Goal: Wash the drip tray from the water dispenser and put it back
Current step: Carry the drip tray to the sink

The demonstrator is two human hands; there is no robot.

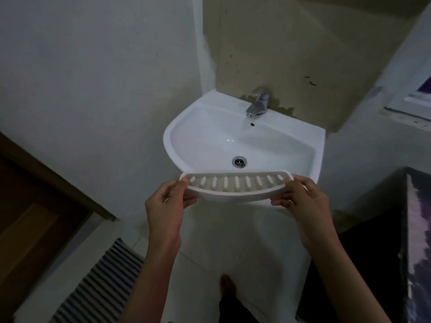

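Head view: left hand point(166, 198) and right hand point(303, 197) have their fingers clamped on the two ends of the drip tray point(235, 186), held level just before the sink's point(172, 136) near rim. Farther back, the faucet point(257, 102) runs; best carry the tray forward and tilt its slots under the stream.

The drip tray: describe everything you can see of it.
The drip tray is a white, crescent-shaped piece that looks like plastic: a shallow base with a curved front wall, and a top grille with a row of oval slots. It is held roughly level, slotted side up, in front of the sink's near rim and not resting on it. The left hand grips its left end, the right hand its right end. Whether it is wet cannot be told.
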